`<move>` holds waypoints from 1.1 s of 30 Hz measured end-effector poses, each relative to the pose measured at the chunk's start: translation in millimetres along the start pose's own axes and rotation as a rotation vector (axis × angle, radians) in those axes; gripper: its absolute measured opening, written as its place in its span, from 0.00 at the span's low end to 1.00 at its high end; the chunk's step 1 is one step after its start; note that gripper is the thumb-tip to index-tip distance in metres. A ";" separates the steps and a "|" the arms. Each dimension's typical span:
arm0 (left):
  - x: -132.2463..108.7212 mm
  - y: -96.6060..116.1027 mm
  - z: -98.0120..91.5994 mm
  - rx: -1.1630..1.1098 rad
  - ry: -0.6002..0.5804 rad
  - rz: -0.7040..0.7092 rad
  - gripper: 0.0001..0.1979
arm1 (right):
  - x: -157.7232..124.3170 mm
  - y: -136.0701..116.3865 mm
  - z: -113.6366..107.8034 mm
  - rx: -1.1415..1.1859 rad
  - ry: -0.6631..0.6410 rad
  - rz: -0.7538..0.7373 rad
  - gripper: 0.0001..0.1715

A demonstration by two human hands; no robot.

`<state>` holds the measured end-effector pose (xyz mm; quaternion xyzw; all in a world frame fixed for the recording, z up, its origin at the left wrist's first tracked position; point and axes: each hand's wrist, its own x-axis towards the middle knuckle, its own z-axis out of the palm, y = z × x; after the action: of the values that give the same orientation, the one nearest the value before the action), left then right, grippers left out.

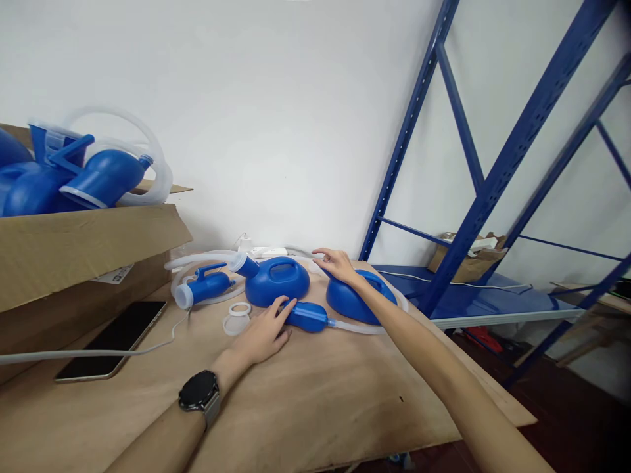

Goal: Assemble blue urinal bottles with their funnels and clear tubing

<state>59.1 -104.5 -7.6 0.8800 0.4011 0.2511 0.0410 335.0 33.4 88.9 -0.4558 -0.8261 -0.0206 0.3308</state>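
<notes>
My left hand [266,328], with a watch on its wrist, lies at the left end of a blue bottle-shaped piece [309,316]. Its fingertips touch the piece, and the thumb is spread towards the table. A clear tube [357,327] runs from the piece's right end. Beyond it, my right hand [338,266] reaches over a blue jug [352,299], fingers apart near a pale tube along the wall. Another blue jug [279,282] with a handle stands between the hands. A white ring-shaped cap [240,307] sits left of my left hand.
A similar blue piece [210,287] with coiled tubing lies to the left. A cardboard box [89,253] full of blue parts, a phone [113,338] and a white cable [162,345] are on the left. A power strip [273,251] lies by the wall; blue shelving [473,217] stands right.
</notes>
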 end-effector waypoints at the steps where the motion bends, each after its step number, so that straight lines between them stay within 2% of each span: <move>1: 0.0 -0.3 0.2 -0.004 0.004 0.003 0.35 | 0.8 -0.5 -1.0 0.022 0.007 0.009 0.23; 6: 0.3 -3.3 3.9 -0.002 0.039 0.028 0.35 | 0.4 -5.4 -2.5 0.156 0.031 0.051 0.33; 11: 0.0 -2.8 3.3 0.002 0.029 0.016 0.35 | -7.6 -20.7 3.5 -0.008 -0.010 -0.025 0.28; 14: -0.2 -0.5 0.2 0.017 0.027 0.021 0.34 | -16.5 -36.4 -1.9 -0.028 -0.050 -0.085 0.23; 18: 0.6 2.3 -3.0 0.078 0.044 0.016 0.30 | -45.7 -67.7 -16.8 -0.065 -0.062 -0.258 0.21; 21: 2.6 3.7 -6.6 0.097 0.070 0.023 0.26 | -81.0 -93.4 -15.7 -0.012 -0.143 -0.237 0.22; 22: 3.6 3.9 -9.0 0.100 0.083 0.027 0.25 | -92.7 -100.1 -11.7 -0.011 -0.188 -0.209 0.27; 24: 5.5 3.3 -17.3 0.120 0.118 0.028 0.23 | -111.8 -108.1 0.0 -0.029 -0.252 -0.140 0.44; 25: 6.0 2.2 -23.4 0.141 0.135 0.019 0.21 | -118.2 -109.3 6.5 -0.026 -0.258 -0.100 0.48; 27: 5.4 -2.3 -39.5 0.199 0.148 -0.024 0.20 | -124.5 -106.9 17.6 0.019 -0.228 -0.026 0.46; 29: 1.6 -9.9 -58.9 0.248 0.099 -0.096 0.19 | -124.7 -100.9 24.2 0.113 -0.152 0.030 0.39; 31: -5.0 -20.0 -77.2 0.242 -0.021 -0.130 0.20 | -122.9 -94.7 26.7 0.238 -0.066 0.064 0.33; 33: -12.5 -30.4 -89.8 0.189 -0.188 -0.101 0.23 | -121.7 -90.5 27.8 0.386 0.007 0.100 0.32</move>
<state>-11.2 -104.7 57.2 0.8783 0.4609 0.1264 0.0080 295.4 -100.1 22.7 -0.4242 -0.7899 0.1533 0.4155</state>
